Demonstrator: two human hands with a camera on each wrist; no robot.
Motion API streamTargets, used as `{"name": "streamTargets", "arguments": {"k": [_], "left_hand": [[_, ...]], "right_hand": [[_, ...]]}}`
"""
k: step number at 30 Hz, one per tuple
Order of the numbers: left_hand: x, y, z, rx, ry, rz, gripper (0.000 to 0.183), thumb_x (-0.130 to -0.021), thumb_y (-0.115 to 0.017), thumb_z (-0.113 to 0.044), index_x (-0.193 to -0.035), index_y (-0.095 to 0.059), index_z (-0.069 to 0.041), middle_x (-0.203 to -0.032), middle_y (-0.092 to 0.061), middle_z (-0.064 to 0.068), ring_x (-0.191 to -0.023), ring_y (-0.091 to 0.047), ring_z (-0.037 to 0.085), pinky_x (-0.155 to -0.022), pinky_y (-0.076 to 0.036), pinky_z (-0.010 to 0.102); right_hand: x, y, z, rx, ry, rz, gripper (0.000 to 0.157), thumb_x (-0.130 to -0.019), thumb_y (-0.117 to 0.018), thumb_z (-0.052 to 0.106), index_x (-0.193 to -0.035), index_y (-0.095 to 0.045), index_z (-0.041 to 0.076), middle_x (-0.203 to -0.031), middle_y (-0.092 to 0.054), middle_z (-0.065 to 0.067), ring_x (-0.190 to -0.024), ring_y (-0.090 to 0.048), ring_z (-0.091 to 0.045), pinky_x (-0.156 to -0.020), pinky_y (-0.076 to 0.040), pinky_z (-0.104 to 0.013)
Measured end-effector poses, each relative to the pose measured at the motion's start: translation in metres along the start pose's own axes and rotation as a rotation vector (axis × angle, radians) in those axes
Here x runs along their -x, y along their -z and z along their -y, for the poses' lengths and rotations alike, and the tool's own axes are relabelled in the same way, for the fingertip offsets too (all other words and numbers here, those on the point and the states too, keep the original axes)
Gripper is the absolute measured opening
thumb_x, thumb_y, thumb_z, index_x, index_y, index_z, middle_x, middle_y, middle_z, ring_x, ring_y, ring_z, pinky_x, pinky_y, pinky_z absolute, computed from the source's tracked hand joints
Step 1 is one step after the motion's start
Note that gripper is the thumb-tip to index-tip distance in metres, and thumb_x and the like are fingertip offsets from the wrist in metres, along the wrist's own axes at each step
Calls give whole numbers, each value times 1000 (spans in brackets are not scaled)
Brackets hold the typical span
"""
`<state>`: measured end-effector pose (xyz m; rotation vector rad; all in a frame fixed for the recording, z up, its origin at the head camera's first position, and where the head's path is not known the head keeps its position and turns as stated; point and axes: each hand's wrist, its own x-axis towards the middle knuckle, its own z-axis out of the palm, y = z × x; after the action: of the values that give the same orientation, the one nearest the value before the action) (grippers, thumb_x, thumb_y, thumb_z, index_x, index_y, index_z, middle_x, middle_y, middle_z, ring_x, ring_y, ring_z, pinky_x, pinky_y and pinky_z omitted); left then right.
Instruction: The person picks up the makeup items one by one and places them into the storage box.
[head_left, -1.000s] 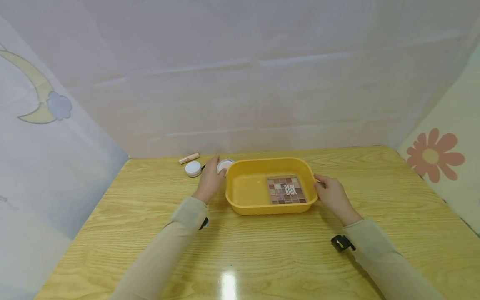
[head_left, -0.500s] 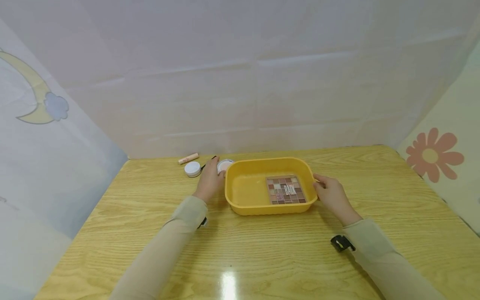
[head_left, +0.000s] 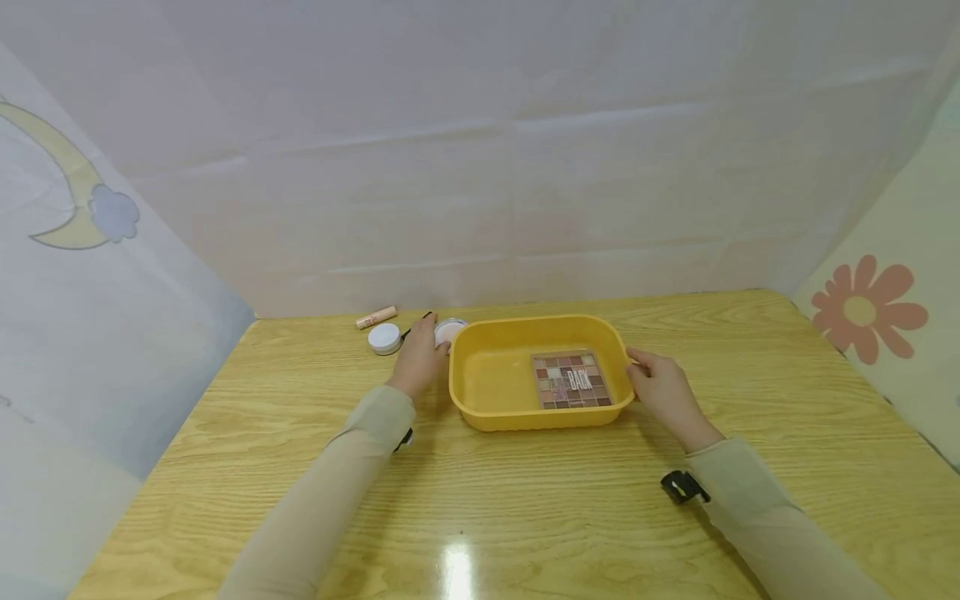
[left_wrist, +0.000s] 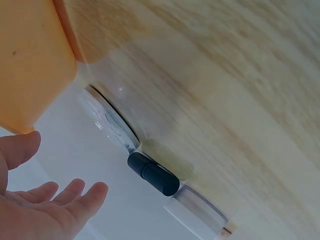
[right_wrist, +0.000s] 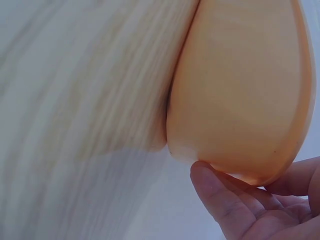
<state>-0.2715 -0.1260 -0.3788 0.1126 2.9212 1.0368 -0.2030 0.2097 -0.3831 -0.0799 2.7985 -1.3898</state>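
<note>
Two hands at the ends of a yellow, oblong plastic tray (head_left: 525,422) on the wood-grain worktop (head_left: 562,508).
A flat, square, multicoloured palette (head_left: 572,380) lies in the tray's right part; the right hand (head_left: 664,390) grips the right end, while the left hand (head_left: 422,360) is loose, fingers extended, thumb at the left rim. Curling the left fingers under that rim would probably steady it, level despite the off-centre palette, without knocking the far-left cosmetics: a white round jar (head_left: 385,337), black cylinder (left_wrist: 152,173), clear-edged round compact (head_left: 448,332) and, farthest, a beige slim tube (head_left: 377,317).
</note>
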Motion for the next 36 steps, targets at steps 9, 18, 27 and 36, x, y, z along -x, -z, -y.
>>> {"name": "streamTargets", "arguments": {"k": [9,18,27,36], "left_hand": [[-6,-4,6,-82,-15,23,59,-104,-54,-11,-154,-29,6,-158,-31,27,-145,-33,41,-119,-31,51],[-14,-6,8,-108,-35,79,60,-105,-51,-11,-155,-24,7,-159,-27,30,-147,-29,42,-119,-30,52],[-21,-7,11,-159,-49,93,59,-105,-52,-12,-154,-26,8,-156,-30,31,-145,-32,44,-118,-32,53],[-25,-6,13,-197,-66,119,60,-106,-52,-14,-154,-26,9,-155,-32,32,-144,-34,44,-117,-34,52]], "right_hand": [[-1,0,-1,19,11,-3,44,-105,-42,3,-142,-37,-21,-123,-58,-42,-86,-68,-31,-60,-54,-22],[0,0,0,16,3,1,44,-105,-42,3,-142,-37,-21,-125,-56,-43,-94,-68,-38,-64,-58,-27],[0,0,1,24,13,-3,44,-104,-42,1,-141,-38,-22,-121,-59,-42,-85,-68,-31,-60,-53,-21],[1,0,3,28,-8,1,44,-104,-42,2,-141,-38,-21,-123,-57,-42,-90,-67,-34,-62,-54,-22]]}}
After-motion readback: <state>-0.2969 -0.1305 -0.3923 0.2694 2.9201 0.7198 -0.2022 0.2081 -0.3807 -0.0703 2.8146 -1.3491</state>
